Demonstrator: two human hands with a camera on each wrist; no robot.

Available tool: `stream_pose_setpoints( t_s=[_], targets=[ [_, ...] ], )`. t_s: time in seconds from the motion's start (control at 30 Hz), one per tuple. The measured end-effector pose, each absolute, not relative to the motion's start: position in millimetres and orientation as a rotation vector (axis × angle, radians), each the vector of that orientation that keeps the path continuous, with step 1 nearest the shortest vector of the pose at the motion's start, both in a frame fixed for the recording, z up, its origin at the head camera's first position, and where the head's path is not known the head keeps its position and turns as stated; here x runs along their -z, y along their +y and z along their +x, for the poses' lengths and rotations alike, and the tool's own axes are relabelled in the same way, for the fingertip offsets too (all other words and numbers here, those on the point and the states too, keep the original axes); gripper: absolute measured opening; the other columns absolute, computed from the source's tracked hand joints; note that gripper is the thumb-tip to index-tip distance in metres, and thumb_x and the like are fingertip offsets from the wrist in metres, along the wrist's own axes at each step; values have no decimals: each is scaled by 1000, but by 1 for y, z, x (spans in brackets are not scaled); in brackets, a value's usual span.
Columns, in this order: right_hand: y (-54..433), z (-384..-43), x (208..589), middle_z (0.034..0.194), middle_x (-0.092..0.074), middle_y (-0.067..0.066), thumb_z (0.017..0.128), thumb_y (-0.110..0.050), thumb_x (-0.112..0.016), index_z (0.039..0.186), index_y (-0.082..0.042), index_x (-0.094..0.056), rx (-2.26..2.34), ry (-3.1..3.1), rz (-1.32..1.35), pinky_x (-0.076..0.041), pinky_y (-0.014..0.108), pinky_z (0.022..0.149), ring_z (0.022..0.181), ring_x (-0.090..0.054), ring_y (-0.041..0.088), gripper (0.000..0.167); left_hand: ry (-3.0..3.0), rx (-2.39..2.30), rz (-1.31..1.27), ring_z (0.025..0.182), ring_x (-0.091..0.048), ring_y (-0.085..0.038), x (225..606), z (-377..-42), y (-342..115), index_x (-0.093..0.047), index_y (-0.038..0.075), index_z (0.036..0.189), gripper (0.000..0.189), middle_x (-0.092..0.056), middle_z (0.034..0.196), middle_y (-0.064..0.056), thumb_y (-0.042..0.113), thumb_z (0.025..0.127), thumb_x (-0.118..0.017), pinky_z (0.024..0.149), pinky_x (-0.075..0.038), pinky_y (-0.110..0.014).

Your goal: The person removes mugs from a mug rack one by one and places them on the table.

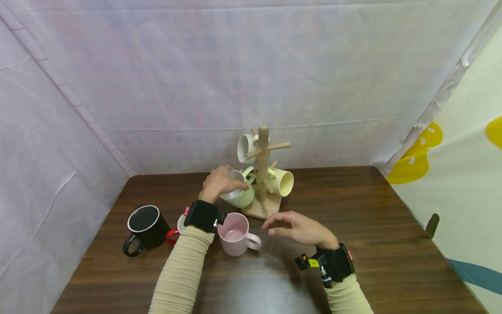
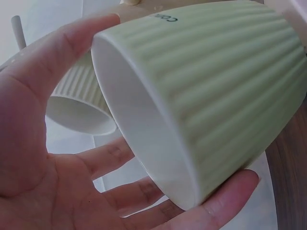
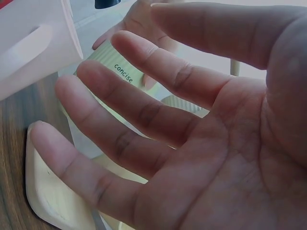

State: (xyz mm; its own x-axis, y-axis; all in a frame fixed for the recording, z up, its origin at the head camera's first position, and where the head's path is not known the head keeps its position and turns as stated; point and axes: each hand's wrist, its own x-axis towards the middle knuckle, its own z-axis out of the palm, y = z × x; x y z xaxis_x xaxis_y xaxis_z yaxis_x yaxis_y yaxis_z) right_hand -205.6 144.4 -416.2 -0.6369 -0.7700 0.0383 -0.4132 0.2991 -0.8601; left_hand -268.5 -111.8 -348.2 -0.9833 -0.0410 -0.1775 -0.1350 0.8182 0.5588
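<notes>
My left hand (image 1: 221, 183) grips a pale green ribbed mug (image 1: 242, 198) around its rim, thumb on one side and fingers on the other. In the left wrist view the green mug (image 2: 216, 81) is tilted, its white inside facing the palm. Its handle points toward the wooden mug tree (image 1: 263, 165), beside the lower pegs. My right hand (image 1: 300, 229) hovers over the table in front of the tree's base, fingers extended and nothing held. Close to its fingertips stands a pink mug (image 1: 234, 244), upright with its handle to the right.
A white ribbed mug (image 1: 245, 148) hangs on an upper peg, and a pale yellow mug (image 1: 280, 182) hangs lower right. Left on the table (image 1: 353, 209) stands a black mug (image 1: 154, 231). A red-handled mug (image 1: 172, 235) is partly hidden behind the left wrist. A white curtain (image 1: 176, 78) hangs behind.
</notes>
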Motion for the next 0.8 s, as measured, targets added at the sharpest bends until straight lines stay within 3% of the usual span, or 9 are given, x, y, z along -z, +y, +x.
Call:
stream_pose_setpoints(
  t_s=[0.27,0.5,0.7,0.8],
  targets=[
    [144,-206,416,116,-67,6,99,-16,-59,121,-9,-65,1328,2117,-1035,-54,32,89,106,-64,30,24,2846,-896,-160,111,-56,-38,341,-266,-119,-52,18,141,84,-61,125,-15,50,69,-81,91,-45,-53],
    [144,-205,416,116,-67,7,99,-14,-59,121,-8,-64,1334,2105,-1022,-55,36,87,99,-67,18,23,2849,-899,-153,110,-57,-38,339,-265,-126,-51,16,141,83,-60,126,-16,49,71,-81,89,-46,-52],
    [144,-204,416,120,-64,14,98,-7,-58,122,-1,-61,1402,2028,-982,-56,36,88,104,-66,28,25,2846,-903,-158,115,-55,-39,339,-262,-131,-48,16,143,87,-57,132,-17,50,70,-80,93,-45,-55],
    [143,-203,415,120,-64,13,97,-6,-59,122,0,-61,1401,2030,-978,-56,35,87,103,-67,26,26,2846,-903,-169,115,-54,-40,338,-261,-134,-47,17,144,88,-57,131,-17,50,70,-80,93,-44,-56]
  ],
)
